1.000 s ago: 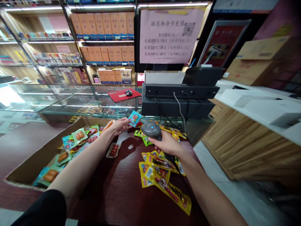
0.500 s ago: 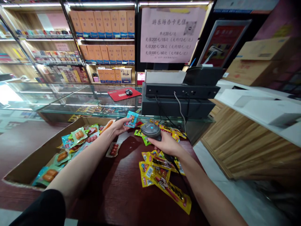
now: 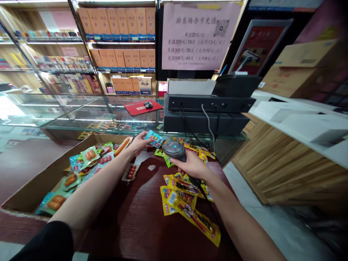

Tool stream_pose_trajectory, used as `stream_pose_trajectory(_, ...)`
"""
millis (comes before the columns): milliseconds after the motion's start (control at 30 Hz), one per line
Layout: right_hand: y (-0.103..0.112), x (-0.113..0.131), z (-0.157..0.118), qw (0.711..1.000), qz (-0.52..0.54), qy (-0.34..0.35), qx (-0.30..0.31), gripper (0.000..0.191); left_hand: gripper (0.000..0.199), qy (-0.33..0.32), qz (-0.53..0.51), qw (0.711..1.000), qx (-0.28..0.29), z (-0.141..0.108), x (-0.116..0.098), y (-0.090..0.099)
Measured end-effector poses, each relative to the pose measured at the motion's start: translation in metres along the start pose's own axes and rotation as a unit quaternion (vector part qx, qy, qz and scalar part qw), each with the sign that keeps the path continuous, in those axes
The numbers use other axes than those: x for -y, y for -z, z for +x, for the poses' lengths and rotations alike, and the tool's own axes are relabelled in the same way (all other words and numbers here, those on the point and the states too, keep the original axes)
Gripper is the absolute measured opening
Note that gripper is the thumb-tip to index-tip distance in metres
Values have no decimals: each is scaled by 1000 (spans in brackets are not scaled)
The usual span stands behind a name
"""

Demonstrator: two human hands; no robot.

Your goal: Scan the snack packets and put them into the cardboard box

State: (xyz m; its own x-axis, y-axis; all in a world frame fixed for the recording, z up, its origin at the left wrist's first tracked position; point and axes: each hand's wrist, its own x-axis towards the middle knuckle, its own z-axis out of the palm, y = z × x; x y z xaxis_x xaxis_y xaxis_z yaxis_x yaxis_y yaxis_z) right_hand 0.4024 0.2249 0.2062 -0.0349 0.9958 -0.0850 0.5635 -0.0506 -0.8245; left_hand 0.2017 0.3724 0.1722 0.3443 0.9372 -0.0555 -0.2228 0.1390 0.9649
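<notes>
My left hand [image 3: 140, 143] pinches a small blue snack packet [image 3: 154, 138] above the far part of the dark red table. Wrapped around a black barcode scanner [image 3: 174, 150] is my right hand [image 3: 191, 165]; the scanner's head points left, close to the packet. Below the left wrist lies a clear pack of small red sausages [image 3: 131, 172]. Yellow snack packets [image 3: 190, 206] are piled under and in front of my right hand. Green packets [image 3: 165, 158] lie beneath the scanner. A shallow cardboard box [image 3: 20, 192] at the left holds several sausage packs, partly hidden by my left forearm.
Behind the table runs a glass display counter [image 3: 130, 125], with a red mouse pad [image 3: 136, 108] and a black cash-register unit [image 3: 206, 121] on it. The scanner's cable [image 3: 206, 194] trails along my right forearm. A wood-sided counter [image 3: 293, 174] stands to the right.
The blue packet has turned from upright to a flatter tilt and shifted slightly right, towards the scanner. My right hand and the scanner have barely moved.
</notes>
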Motion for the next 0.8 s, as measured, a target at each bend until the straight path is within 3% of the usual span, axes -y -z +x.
stream_pose_trajectory(467, 5, -2, 3, 999, 3, -32, 0, 30, 38, 20, 13, 1000, 12, -2, -2, 0)
stream_pose_trajectory(800, 4, -1, 2, 1000, 6, -16, -8, 31, 39, 28, 12, 999, 11, 0, -2, 2)
